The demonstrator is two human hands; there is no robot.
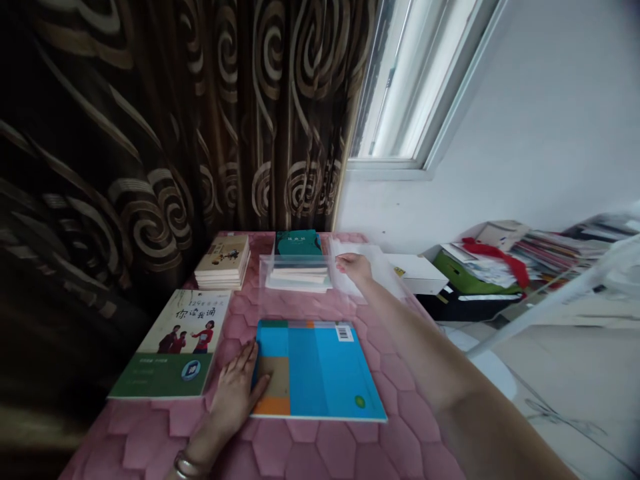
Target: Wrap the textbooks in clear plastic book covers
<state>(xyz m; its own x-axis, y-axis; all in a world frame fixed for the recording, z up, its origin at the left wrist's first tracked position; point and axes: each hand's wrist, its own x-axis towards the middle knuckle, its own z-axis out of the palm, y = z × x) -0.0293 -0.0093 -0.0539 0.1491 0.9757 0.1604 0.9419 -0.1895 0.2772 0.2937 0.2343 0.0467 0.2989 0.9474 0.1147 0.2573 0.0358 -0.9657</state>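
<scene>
A blue book (320,370) with orange and tan blocks and a barcode lies face down on the pink quilted table (310,447). My left hand (239,390) rests flat on its left edge, fingers stretched out. My right hand (354,267) reaches to the far end, fingers curled at the right side of a clear plastic box (297,273) that holds pale books, beside a clear sheet or lid (373,270). What the fingers pinch is hard to make out.
A green-and-white book (175,347) lies at the left. A stack of books (223,261) and a teal book (299,243) sit at the back by the brown curtain (150,133). A white box (419,273) and piled papers (505,257) stand to the right.
</scene>
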